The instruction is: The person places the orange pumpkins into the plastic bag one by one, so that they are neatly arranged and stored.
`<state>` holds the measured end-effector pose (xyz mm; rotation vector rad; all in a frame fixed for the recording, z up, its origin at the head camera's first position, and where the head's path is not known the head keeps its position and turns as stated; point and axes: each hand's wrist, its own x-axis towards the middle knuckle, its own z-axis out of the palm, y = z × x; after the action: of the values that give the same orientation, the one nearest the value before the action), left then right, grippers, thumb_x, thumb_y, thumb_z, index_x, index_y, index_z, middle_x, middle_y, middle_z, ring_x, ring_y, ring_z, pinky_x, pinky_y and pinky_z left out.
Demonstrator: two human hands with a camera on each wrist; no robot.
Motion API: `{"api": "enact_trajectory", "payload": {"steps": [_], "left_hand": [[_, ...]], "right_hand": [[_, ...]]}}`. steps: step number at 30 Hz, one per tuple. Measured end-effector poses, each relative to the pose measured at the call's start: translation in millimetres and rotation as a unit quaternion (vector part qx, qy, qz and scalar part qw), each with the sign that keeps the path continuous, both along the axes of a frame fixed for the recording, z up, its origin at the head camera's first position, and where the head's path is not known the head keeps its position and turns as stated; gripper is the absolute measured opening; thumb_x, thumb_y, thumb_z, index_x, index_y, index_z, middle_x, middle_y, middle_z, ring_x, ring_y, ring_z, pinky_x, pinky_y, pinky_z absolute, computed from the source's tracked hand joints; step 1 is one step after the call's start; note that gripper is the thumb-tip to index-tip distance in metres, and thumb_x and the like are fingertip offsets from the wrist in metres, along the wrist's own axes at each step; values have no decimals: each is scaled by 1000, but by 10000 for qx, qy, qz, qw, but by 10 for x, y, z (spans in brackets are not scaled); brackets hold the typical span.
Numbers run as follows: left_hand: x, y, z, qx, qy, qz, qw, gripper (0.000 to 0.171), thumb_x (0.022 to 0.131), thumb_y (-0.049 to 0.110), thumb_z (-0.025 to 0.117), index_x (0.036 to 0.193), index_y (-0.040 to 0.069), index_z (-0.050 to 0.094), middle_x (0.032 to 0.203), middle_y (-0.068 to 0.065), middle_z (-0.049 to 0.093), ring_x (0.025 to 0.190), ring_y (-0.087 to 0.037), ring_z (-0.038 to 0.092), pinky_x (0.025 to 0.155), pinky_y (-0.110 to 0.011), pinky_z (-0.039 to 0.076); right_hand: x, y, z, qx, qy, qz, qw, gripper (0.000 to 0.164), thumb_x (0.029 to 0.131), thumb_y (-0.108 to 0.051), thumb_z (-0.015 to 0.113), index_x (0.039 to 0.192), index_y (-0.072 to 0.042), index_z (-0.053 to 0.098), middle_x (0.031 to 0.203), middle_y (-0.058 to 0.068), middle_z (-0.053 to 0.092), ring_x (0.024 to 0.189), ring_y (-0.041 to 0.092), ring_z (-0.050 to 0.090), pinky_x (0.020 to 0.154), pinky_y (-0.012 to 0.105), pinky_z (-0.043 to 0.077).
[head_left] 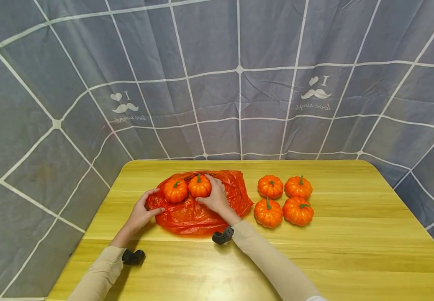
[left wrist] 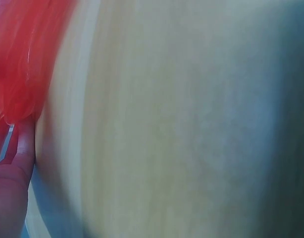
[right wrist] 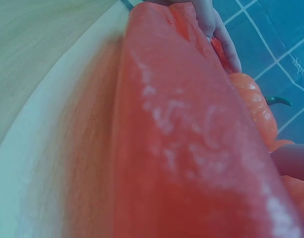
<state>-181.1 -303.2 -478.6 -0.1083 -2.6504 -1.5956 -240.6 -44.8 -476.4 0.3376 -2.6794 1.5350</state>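
A crumpled red plastic bag (head_left: 194, 219) lies on the left part of the table. Two small orange pumpkins with green stems rest side by side on top of it. The right-hand pumpkin (head_left: 199, 187) is gripped between the thumb and fingers of my right hand (head_left: 217, 197). Beside it sits the left pumpkin (head_left: 175, 191), seen also in the right wrist view as a pumpkin (right wrist: 253, 104) past the bag. My left hand (head_left: 142, 212) holds the bag's left end, thumb and fingers spread around it. In the left wrist view, its fingers (left wrist: 24, 146) meet the red plastic.
Several more orange pumpkins (head_left: 270, 187) stand close together right of the bag. Light wooden tabletop (head_left: 360, 225) extends to the right and in front. A grey curtain (head_left: 217, 100) with white lines hangs behind the table and along its sides.
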Motion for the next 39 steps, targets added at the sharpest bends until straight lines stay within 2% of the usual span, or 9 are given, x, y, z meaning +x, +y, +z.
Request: {"api": "enact_trajectory", "payload": {"steps": [7, 18, 26, 39], "left_hand": [[-13, -10, -34, -59, 89, -8, 9999, 66, 83, 7, 72, 141, 3, 40, 146, -21, 41, 129, -36, 44, 89, -2, 32], [1, -2, -13, -80, 53, -17, 10000, 67, 84, 8, 71, 142, 4, 38, 147, -21, 39, 130, -36, 43, 89, -2, 32], [-8, 2, -22, -70, 133, -43, 9999, 67, 84, 7, 72, 141, 2, 39, 148, -21, 38, 132, -36, 41, 90, -2, 30], [-6, 8, -7, -81, 49, -19, 10000, 65, 84, 7, 71, 141, 3, 39, 148, -21, 37, 132, -37, 40, 90, -2, 29]], "right_hand": [[52, 54, 44, 138, 148, 36, 9998, 81, 72, -17, 84, 142, -13, 44, 140, 19, 41, 126, 39, 39, 99, 57, 43], [185, 228, 146, 102, 967, 133, 9952, 73, 71, -10, 83, 136, -11, 49, 135, 15, 46, 127, 36, 41, 104, 53, 38], [317, 402, 255, 12, 1301, 173, 9914, 69, 72, -8, 82, 134, -12, 51, 137, 12, 46, 127, 33, 42, 102, 53, 40], [509, 733, 487, -197, 2113, 8, 9772, 63, 72, -4, 79, 129, -12, 55, 132, 9, 51, 117, 27, 50, 96, 45, 46]]}}
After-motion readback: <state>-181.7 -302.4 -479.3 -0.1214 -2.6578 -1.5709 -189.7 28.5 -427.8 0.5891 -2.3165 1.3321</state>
